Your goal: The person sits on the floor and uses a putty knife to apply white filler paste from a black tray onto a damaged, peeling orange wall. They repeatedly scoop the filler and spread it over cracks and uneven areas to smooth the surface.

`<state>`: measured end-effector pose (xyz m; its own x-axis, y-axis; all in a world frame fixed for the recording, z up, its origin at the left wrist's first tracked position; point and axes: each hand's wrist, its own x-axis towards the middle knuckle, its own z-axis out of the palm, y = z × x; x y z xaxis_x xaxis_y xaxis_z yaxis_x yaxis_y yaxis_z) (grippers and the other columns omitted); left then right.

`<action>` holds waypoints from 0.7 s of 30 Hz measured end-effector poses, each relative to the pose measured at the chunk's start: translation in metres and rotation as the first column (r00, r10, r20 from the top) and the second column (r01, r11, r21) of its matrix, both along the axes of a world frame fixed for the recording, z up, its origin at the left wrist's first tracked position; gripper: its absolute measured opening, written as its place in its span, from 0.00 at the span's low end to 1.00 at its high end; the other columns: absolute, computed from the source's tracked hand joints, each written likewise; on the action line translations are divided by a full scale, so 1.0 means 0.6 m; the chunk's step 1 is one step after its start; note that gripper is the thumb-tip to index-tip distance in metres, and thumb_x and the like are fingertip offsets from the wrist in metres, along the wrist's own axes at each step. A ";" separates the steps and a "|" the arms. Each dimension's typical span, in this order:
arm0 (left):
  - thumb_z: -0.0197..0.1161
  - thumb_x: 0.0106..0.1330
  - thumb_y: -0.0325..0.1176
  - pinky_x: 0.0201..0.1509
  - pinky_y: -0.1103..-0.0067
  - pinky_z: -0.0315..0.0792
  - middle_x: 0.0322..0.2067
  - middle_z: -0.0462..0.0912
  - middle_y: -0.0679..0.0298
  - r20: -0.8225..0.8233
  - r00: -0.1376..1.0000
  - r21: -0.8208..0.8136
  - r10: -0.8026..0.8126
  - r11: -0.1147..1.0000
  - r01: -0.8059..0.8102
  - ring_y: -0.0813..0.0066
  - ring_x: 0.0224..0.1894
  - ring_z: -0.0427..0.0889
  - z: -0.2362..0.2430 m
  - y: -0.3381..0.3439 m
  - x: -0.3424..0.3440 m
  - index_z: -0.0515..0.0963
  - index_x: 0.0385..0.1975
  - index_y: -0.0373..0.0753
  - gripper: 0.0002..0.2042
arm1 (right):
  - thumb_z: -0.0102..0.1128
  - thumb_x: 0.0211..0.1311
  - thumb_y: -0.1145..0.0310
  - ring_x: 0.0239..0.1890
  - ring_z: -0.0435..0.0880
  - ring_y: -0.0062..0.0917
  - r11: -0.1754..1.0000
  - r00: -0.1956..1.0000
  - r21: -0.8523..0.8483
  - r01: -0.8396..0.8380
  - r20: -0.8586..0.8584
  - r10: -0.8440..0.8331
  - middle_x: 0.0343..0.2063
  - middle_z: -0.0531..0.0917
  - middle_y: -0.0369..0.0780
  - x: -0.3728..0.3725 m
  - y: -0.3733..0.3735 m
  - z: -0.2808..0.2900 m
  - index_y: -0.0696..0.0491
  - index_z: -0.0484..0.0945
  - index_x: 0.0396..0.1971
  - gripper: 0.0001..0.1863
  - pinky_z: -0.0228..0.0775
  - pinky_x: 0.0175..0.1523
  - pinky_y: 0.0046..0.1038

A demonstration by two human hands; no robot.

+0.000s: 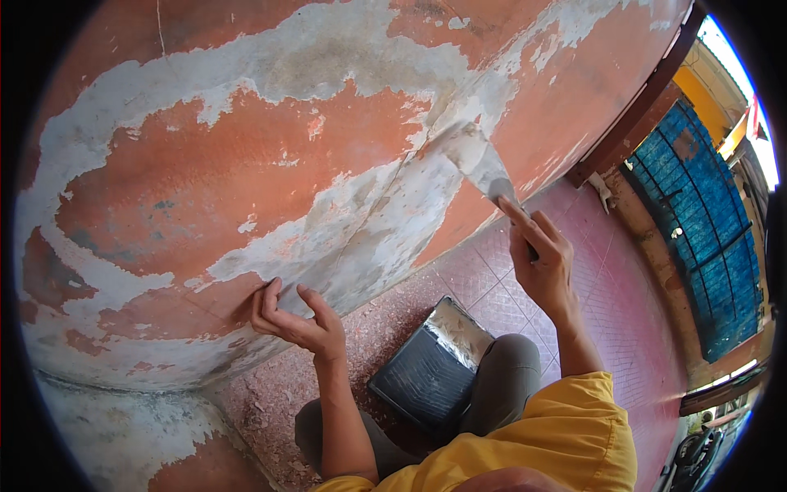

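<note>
My right hand (543,261) is closed round the handle of a putty knife (478,161), the index finger stretched along it toward the blade. The broad metal blade lies against the wall (238,180), over a grey bare strip beside a crack. Orange paint has flaked off the wall in wide patches, showing grey and whitish plaster. Lower on the wall, to the left, my left hand (297,321) rests its bent fingertips on the surface. Its thumb stands apart from the fingers, and it holds nothing.
Between my knees stands a black paint tray (418,373) with whitish material at its far end. Paint flakes (266,402) litter the floor along the wall. Pinkish tiles (611,303) stretch right toward a blue barred gate (697,230). Another wall (139,439) meets this one at lower left.
</note>
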<state>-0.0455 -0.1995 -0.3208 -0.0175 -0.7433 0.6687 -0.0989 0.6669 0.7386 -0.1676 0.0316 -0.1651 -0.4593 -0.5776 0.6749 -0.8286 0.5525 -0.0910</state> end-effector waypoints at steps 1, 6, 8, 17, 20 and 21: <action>0.55 0.61 0.26 0.56 0.62 0.58 0.48 0.64 0.52 -0.020 1.000 0.022 -0.006 1.000 0.007 0.58 0.51 0.63 -0.001 -0.001 0.001 0.68 0.48 0.33 0.15 | 0.56 0.59 0.80 0.16 0.68 0.19 0.997 0.992 -0.083 0.010 0.128 0.001 0.19 0.70 0.37 0.023 -0.003 0.005 0.44 0.76 0.58 0.26 0.62 0.23 0.23; 0.54 0.64 0.29 0.57 0.59 0.56 0.47 0.61 0.51 0.004 1.000 0.011 0.002 1.000 -0.003 0.55 0.53 0.60 0.000 0.001 -0.004 0.66 0.48 0.31 0.15 | 0.50 0.66 0.76 0.19 0.60 0.14 0.970 0.904 -0.203 0.137 0.425 -0.039 0.17 0.59 0.35 0.079 -0.017 0.063 0.49 0.74 0.59 0.21 0.57 0.25 0.22; 0.54 0.64 0.31 0.55 0.60 0.58 0.47 0.61 0.51 0.008 1.000 -0.006 -0.001 1.000 0.001 0.57 0.51 0.61 -0.001 0.000 -0.009 0.65 0.48 0.30 0.15 | 0.50 0.68 0.74 0.19 0.58 0.14 0.960 0.901 -0.224 0.165 0.431 -0.055 0.17 0.58 0.34 0.077 -0.034 0.081 0.49 0.74 0.59 0.20 0.55 0.24 0.23; 0.53 0.64 0.29 0.49 0.67 0.61 0.47 0.64 0.53 -0.031 0.999 -0.094 -0.009 0.996 0.006 0.62 0.46 0.62 0.001 -0.001 -0.011 0.65 0.50 0.31 0.16 | 0.47 0.72 0.69 0.16 0.55 0.10 0.971 0.955 -0.047 0.235 0.196 -0.221 0.13 0.58 0.29 0.104 -0.081 0.099 0.47 0.73 0.60 0.19 0.49 0.21 0.21; 0.53 0.66 0.31 0.49 0.67 0.61 0.48 0.65 0.53 -0.071 0.997 -0.072 -0.031 0.997 0.026 0.62 0.47 0.62 -0.003 -0.002 -0.015 0.65 0.49 0.31 0.15 | 0.48 0.71 0.69 0.17 0.53 0.12 0.966 0.945 -0.029 0.259 0.216 -0.247 0.14 0.57 0.31 0.111 -0.089 0.103 0.46 0.74 0.60 0.19 0.49 0.22 0.22; 0.53 0.66 0.32 0.49 0.67 0.61 0.47 0.64 0.53 -0.064 0.997 -0.068 -0.037 0.997 0.032 0.62 0.47 0.62 -0.004 -0.001 -0.014 0.65 0.48 0.31 0.15 | 0.49 0.69 0.69 0.16 0.56 0.17 0.964 0.939 -0.037 0.265 0.236 -0.249 0.14 0.59 0.35 0.114 -0.092 0.099 0.49 0.75 0.58 0.19 0.52 0.22 0.25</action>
